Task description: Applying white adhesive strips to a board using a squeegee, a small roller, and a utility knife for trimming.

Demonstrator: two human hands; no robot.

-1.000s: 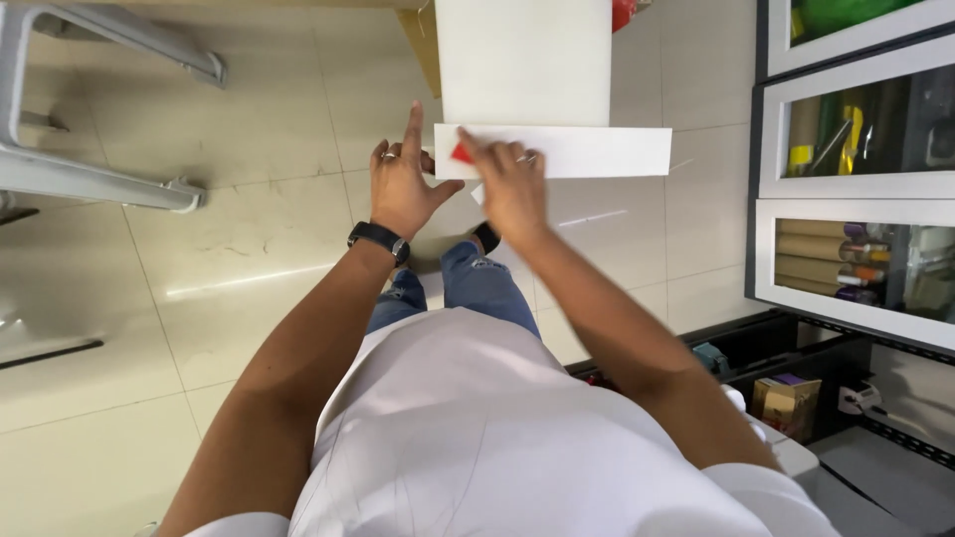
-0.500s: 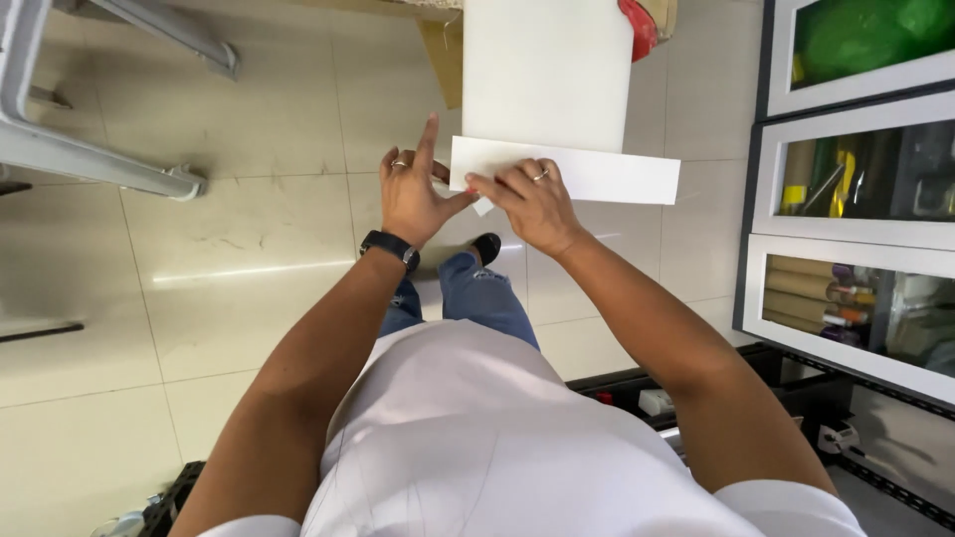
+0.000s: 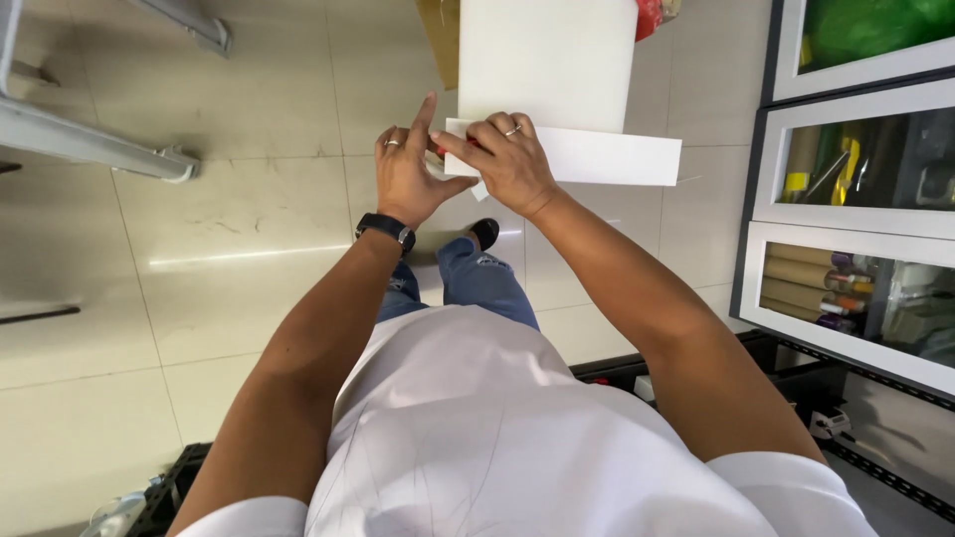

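Note:
I hold a large white sheet of card [image 3: 547,60] in front of me; its lower part is a folded strip [image 3: 607,157] running to the right. My left hand [image 3: 406,174], with a ring and a black wristwatch, grips the strip's left end, index finger pointing up. My right hand [image 3: 507,159], also ringed, lies over the same end, fingers pressed on the card. A small red thing [image 3: 441,151] peeks out between the two hands; what it is cannot be told.
Pale floor tiles [image 3: 199,268] lie below. A grey metal frame [image 3: 99,144] stands at the left. White-framed glass cabinets [image 3: 856,219] with rolls and tubes line the right. A black crate [image 3: 164,487] sits by my left side. Brown cardboard [image 3: 438,35] shows behind the sheet.
Both hands have kept hold of the card's left end; the right hand has slid a little along the strip and now covers most of the red thing. The view has shifted slightly.

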